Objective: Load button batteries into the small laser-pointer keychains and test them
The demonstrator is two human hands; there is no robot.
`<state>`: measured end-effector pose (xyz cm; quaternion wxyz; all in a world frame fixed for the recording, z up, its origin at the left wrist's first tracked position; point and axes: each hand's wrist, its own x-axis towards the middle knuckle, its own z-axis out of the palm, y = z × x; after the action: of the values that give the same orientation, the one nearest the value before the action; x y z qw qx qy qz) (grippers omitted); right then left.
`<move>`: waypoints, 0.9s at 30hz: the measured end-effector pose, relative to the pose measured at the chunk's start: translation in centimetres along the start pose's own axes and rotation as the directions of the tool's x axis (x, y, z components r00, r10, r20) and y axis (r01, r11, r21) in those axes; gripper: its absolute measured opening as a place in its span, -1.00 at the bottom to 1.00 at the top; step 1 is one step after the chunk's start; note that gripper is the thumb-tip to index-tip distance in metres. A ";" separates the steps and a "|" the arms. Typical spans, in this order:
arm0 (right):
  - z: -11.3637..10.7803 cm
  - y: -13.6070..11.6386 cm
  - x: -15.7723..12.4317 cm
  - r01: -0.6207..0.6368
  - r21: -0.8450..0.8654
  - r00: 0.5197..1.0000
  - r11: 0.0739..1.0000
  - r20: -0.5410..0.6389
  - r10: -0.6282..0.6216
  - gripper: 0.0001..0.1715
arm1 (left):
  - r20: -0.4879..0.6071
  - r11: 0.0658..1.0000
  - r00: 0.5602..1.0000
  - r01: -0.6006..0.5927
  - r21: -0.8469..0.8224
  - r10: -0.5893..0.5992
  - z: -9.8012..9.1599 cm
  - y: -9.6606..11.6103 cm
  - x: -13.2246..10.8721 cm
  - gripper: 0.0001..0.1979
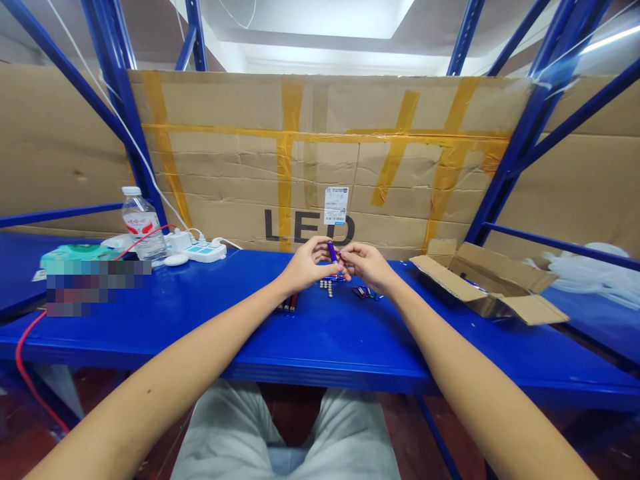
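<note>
One slim purple cylinder [333, 251] leaned, pinched in my left hand [307, 259], above the glossy blue table [325, 347]; my right hand [367, 263] bunched its fingers beside it, gripping what I couldn't tell.

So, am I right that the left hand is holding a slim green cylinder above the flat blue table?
Not quite: the head view shows a slim purple cylinder, not green, held by the left hand above the flat blue table.

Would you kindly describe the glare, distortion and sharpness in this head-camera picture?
Head view: the strip light glares at upper right; wide-angle stretching makes the forearms loom toward the lower corners; the purple cylinder in the left hand is too small for fine detail; pixelation hides an area near the bottle.
</note>
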<state>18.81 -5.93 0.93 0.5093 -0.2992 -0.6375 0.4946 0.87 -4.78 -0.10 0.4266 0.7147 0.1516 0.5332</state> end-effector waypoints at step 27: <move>0.2 0.4 0.1 0.118 -0.205 0.979 0.971 -0.140 -0.149 -0.79 | 0.037 0.999 0.999 0.012 0.043 -0.014 1.2 0.4 -0.6 -0.38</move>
<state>18.55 -5.77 0.63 0.5573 -0.3415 -0.6606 0.3693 1.63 -6.01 -0.23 0.4175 0.7323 0.1595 0.5137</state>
